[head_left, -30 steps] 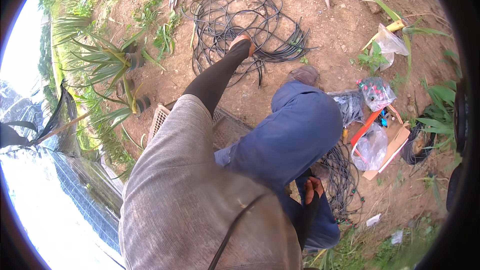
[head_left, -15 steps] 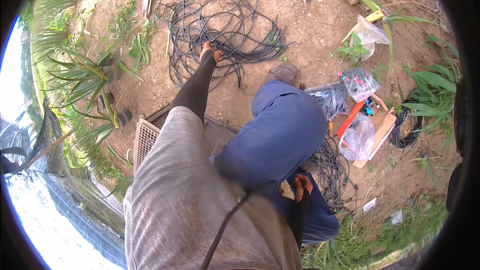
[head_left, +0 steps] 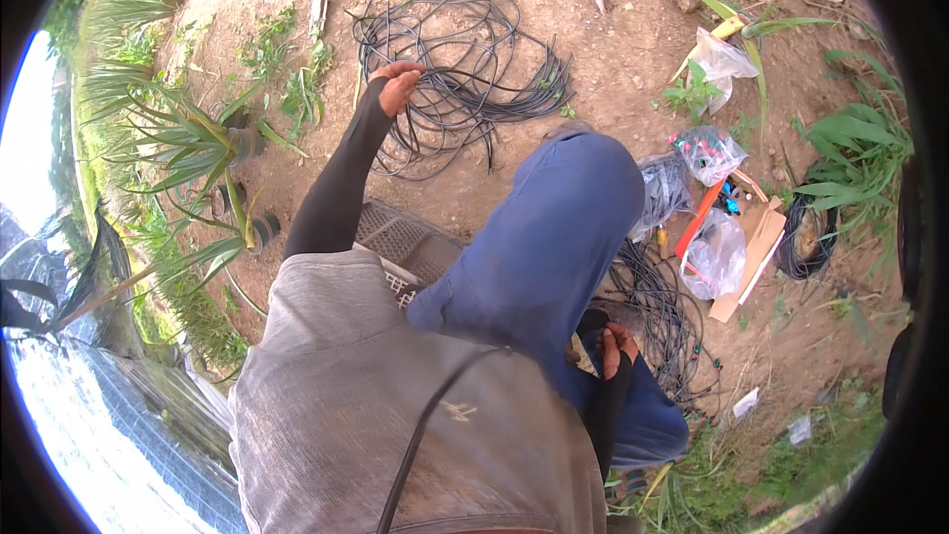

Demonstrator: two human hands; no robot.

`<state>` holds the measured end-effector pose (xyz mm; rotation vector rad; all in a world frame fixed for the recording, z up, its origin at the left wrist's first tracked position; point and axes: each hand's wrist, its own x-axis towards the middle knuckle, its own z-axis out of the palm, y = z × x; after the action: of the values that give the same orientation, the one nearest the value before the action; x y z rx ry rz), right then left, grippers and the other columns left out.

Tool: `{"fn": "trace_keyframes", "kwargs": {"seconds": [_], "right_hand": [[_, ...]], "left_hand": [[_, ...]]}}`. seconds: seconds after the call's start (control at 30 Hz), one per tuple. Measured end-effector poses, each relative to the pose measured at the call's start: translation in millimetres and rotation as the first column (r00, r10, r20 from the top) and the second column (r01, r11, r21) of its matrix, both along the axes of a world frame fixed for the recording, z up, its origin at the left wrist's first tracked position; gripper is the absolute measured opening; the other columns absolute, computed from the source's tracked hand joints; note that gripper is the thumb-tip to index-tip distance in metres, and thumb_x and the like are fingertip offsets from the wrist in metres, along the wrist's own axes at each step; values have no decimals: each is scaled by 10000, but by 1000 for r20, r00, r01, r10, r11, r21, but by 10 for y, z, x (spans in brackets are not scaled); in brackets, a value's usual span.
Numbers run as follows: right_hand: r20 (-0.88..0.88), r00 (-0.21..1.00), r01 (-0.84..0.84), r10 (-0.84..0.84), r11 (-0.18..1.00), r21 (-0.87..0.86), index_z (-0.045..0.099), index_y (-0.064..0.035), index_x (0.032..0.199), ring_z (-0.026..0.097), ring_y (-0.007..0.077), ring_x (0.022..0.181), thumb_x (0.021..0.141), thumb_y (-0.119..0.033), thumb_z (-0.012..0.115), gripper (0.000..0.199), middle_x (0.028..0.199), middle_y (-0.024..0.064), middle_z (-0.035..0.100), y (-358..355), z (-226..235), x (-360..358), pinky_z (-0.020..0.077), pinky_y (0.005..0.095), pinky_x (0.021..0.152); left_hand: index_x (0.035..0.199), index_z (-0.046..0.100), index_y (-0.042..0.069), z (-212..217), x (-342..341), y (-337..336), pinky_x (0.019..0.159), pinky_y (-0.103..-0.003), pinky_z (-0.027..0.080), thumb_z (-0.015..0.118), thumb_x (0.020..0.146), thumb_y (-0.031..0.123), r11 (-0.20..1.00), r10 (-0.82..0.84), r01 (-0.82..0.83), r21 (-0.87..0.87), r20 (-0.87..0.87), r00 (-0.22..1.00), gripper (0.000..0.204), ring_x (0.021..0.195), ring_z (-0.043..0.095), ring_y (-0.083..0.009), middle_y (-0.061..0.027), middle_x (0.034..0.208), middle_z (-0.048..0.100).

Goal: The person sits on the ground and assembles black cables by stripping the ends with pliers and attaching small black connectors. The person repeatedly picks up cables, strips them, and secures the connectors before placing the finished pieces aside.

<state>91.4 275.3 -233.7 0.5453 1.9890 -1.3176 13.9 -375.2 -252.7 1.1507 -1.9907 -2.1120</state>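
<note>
A tangled heap of thin black tubing [head_left: 494, 99] lies on the bare soil at the far middle. My left hand [head_left: 398, 86] is at its left part, fingers pressed together around a strand of black tubing; the grip itself is partly covered by the fingers. My right hand [head_left: 617, 345] is low by my bent leg in blue trousers [head_left: 539, 237], its fingers curled in. Whatever it may hold is too small or hidden to name. Both forearms wear black sleeves.
Under my left arm lies a plastic crate [head_left: 410, 237]. To the right are more thin tubes with small fittings [head_left: 657, 321], clear bags of parts [head_left: 712, 153], an opened cardboard box [head_left: 756, 252] and a black coil [head_left: 809, 242]. Potted spiky plants [head_left: 247, 143] stand at left.
My left hand has drawn back slightly left and toward the heap's edge, its elbow bending outward. My right hand has shifted a little right and up. My view has tilted slightly.
</note>
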Motion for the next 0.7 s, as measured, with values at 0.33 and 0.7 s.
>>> {"fn": "trace_keyframes", "kwargs": {"seconds": [0.33, 0.7], "right_hand": [[-104, 980, 138, -170, 955, -261, 599, -55, 1099, 522, 94, 623, 947, -144, 573, 178, 783, 30, 591, 3, 108, -30, 445, 233, 555], [-142, 919, 94, -368, 554, -827, 571, -8, 1173, 569, 132, 681, 938, -144, 594, 273, 868, 77, 612, -1111, 1738, -348, 480, 246, 582]], "left_hand": [[1298, 479, 6, 3401, -139, 236, 444, -179, 361, 371, 1030, 180, 855, -279, 499, 144, -683, 675, 337, 556, 416, -40, -11, 861, 490], [1451, 289, 55, 3913, -504, 2304, 550, -258, 544, 455, 966, 52, 823, 92, 517, 235, -953, 287, 513, 849, 654, -224, -177, 1390, 389]]}}
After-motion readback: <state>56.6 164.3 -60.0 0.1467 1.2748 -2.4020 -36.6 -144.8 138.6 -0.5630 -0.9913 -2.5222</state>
